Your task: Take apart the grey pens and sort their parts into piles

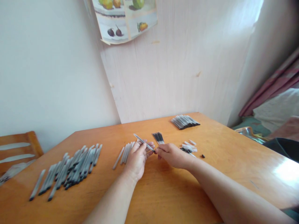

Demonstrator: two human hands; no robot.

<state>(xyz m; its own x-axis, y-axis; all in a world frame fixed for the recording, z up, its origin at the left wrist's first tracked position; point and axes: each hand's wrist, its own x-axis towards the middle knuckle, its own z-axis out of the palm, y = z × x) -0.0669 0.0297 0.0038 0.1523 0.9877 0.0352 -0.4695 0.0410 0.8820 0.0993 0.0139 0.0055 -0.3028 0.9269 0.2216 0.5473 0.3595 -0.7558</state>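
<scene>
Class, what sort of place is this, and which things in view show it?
Probably a room in a home: a slatted wooden chair beside a wooden table, a hanging fruit poster, and what looks like a pink curtain.

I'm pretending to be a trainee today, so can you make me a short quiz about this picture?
1. True or false: the left hand and the right hand both touch the same pen.
2. What does the wall picture show? A) boats B) fruit C) cars
3. Fill in: the big pile of pens lies to the ____ of both hands.

Key: 1. true; 2. B; 3. left
</scene>
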